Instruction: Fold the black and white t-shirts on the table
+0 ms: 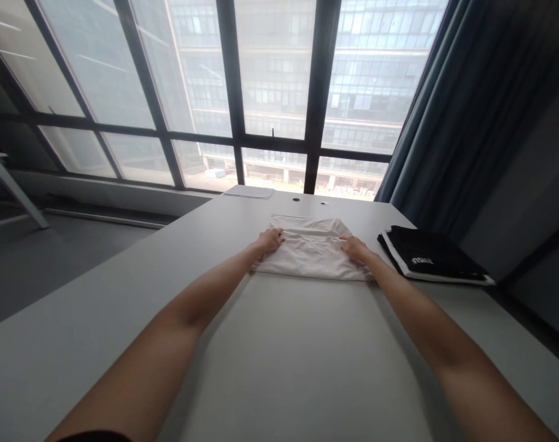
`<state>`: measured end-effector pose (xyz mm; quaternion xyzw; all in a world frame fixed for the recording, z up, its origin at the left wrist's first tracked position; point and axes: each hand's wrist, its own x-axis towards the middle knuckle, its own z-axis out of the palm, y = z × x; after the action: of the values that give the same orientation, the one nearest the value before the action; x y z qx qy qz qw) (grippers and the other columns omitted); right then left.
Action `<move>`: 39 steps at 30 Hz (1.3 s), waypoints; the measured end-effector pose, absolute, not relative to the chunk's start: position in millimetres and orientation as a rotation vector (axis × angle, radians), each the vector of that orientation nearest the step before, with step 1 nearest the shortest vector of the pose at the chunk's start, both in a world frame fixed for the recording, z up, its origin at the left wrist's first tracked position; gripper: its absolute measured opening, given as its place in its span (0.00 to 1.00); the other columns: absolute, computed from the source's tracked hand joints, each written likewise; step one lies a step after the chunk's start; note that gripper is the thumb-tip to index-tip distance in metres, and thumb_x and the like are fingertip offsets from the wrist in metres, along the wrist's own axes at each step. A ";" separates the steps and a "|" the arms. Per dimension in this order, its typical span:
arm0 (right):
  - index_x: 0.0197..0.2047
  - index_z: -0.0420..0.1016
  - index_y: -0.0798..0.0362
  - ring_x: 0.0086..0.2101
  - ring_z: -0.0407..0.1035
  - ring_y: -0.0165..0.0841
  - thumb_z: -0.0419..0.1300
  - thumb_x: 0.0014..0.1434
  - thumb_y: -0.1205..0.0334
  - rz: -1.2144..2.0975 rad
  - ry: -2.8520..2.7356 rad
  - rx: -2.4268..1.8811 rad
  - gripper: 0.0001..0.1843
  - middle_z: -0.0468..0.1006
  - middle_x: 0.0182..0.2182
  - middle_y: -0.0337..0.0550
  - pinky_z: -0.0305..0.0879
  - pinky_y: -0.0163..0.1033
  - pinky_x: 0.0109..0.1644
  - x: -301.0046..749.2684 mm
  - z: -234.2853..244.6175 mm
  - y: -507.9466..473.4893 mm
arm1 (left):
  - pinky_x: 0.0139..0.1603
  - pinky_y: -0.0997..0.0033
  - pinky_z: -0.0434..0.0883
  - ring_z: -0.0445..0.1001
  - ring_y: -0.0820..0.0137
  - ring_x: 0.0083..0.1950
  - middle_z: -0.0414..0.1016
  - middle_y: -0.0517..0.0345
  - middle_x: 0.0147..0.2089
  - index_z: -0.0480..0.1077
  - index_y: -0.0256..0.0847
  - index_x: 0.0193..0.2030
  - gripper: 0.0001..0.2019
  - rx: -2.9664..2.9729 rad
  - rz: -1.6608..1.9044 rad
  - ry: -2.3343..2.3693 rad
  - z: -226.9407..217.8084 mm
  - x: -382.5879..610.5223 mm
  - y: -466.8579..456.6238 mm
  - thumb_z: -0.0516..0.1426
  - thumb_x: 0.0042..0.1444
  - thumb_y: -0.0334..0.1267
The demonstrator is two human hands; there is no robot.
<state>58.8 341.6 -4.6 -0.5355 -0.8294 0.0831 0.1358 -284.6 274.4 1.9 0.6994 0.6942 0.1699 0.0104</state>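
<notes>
A folded piece of white fabric [311, 261], which looks like a shirt, lies on the table in front of me with creases across its upper half. My left hand [270, 240] is at its left side, with curled fingers gripping a fold of the cloth. On the opposite side, my right hand [353, 247] pinches the same fold near the right edge. Both arms are stretched far forward. Whether the fabric has a collar or sleeves cannot be seen.
To the right sits a stack of folded black and white clothes [438, 255] with a white print. Papers [249, 192] lie at the far left corner of the white table [279, 356]. Two round holes are near its far edge. Windows and a dark blue curtain [438, 116] stand behind.
</notes>
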 end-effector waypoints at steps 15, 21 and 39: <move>0.36 0.77 0.54 0.30 0.64 0.32 0.60 0.57 0.60 0.243 -2.406 -0.926 0.07 0.71 0.28 0.39 0.62 0.37 0.38 107.3 39.7 284.5 | 0.46 0.71 0.69 0.76 0.68 0.41 0.79 0.53 0.43 0.78 0.41 0.42 0.10 2.448 0.864 1.804 41.0 -293.7 205.7 0.56 0.62 0.41; 0.33 0.73 0.51 0.29 0.62 0.31 0.60 0.62 0.58 0.353 -2.560 -0.816 0.08 0.69 0.30 0.39 0.59 0.36 0.35 152.3 51.7 184.5 | 0.40 0.73 0.66 0.75 0.68 0.36 0.80 0.55 0.37 0.78 0.43 0.39 0.12 2.565 0.657 1.592 61.6 -284.7 94.5 0.55 0.65 0.45; 0.42 0.76 0.51 0.34 0.71 0.34 0.59 0.62 0.58 0.306 -2.468 -1.237 0.08 0.79 0.37 0.44 0.61 0.37 0.38 123.7 16.6 94.2 | 0.42 0.68 0.70 0.76 0.62 0.42 0.78 0.50 0.45 0.73 0.43 0.54 0.18 2.433 0.479 1.650 40.4 -215.4 35.9 0.57 0.61 0.48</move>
<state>123.7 94.2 16.6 -0.4381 -0.8738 0.1084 0.1810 -215.4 35.9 40.4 0.8141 0.5521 0.1603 0.0817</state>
